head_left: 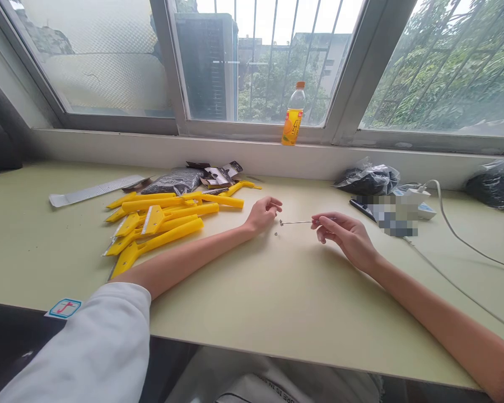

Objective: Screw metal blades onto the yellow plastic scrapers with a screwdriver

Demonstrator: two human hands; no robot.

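My right hand (345, 235) pinches a thin screwdriver (298, 222) between thumb and fingers; its handle is mostly hidden by the hand. The bare metal shaft points left, and small screws (281, 223) cluster at its tip. Another tiny metal piece (276, 234), perhaps a screw, lies on the table just below the tip. Close to the tip on the left, my left hand (264, 215) rests low over the table with loosely bent fingers, and nothing shows in them. Several yellow scrapers (172, 228) with flat blades lie piled beside my left forearm.
Behind the scrapers lie a grey plastic bag (178, 182), small black-and-white packages (223, 174) and a paper strip (94, 191). An orange-capped drink bottle (293, 117) stands on the windowsill. A bagged dark bundle (369, 178) and a white cable (453, 226) are at the right.
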